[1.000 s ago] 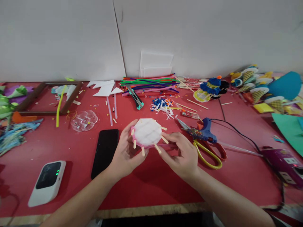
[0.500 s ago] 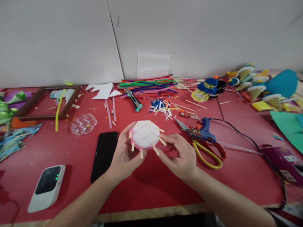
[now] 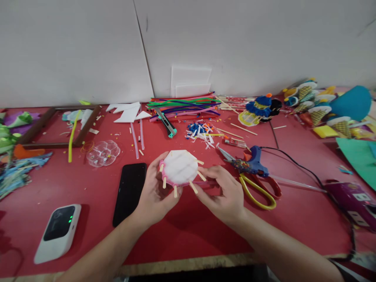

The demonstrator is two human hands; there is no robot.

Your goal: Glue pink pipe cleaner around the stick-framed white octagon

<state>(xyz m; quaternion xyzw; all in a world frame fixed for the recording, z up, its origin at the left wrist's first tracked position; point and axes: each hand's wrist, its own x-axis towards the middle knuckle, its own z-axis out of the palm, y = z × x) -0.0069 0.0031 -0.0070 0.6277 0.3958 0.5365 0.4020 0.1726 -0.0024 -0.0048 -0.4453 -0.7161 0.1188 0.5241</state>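
White foam or card, you cannot tell which, makes up the eight-sided disc [image 3: 179,167] that you hold above the red table [image 3: 188,243], its flat face turned up toward you. Pale sticks [image 3: 175,191] jut from its edge, and a pink strand [image 3: 163,172] winds among them along the left and near sides. Your left hand [image 3: 155,194] grasps the disc, fingers round its left edge and thumb at the near side. Your right hand [image 3: 225,190] grasps the strand, which runs off the disc to the right between your thumb and fingers; those fingertips sit right by the sticks.

Just beside your left hand lies a black phone [image 3: 129,194], with a white device [image 3: 58,234] farther left. To your right, a glue gun [image 3: 257,164] lies against the scissors [image 3: 260,203]. Beyond the disc you have small scraps [image 3: 202,132], a cutter [image 3: 167,124] and a bundle of pipe cleaners [image 3: 182,103] near the wall [image 3: 235,43]. Well off to the left is a brown frame [image 3: 38,127].
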